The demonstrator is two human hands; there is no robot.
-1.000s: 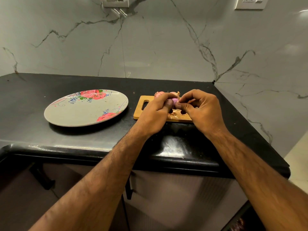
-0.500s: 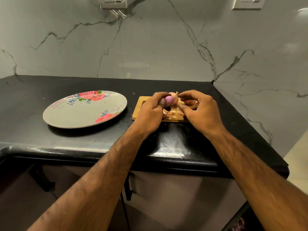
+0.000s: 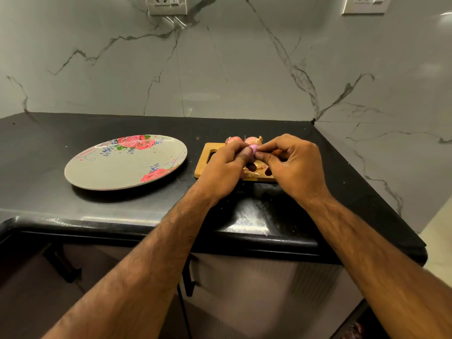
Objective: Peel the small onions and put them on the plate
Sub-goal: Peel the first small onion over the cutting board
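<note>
Both hands — left hand (image 3: 223, 167) and right hand (image 3: 294, 165) — pinch one small onion (image 3: 253, 150) above the cutting board (image 3: 208, 165); two unpeeled onions (image 3: 254, 140) behind, plate (image 3: 117, 174) nearby.

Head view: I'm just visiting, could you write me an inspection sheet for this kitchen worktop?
Surface: black counter, glossy front edge.
Job's things: purple onion held over the board; two unpeeled onions at the board's far edge; flowered plate to the left, no onion on it.
Clutter: peel scraps on the board.
Hands: left hand and right hand both pinch the onion.
Cables: nothing seen.
Surroundings: marble wall with two sockets; cabinets below.
</note>
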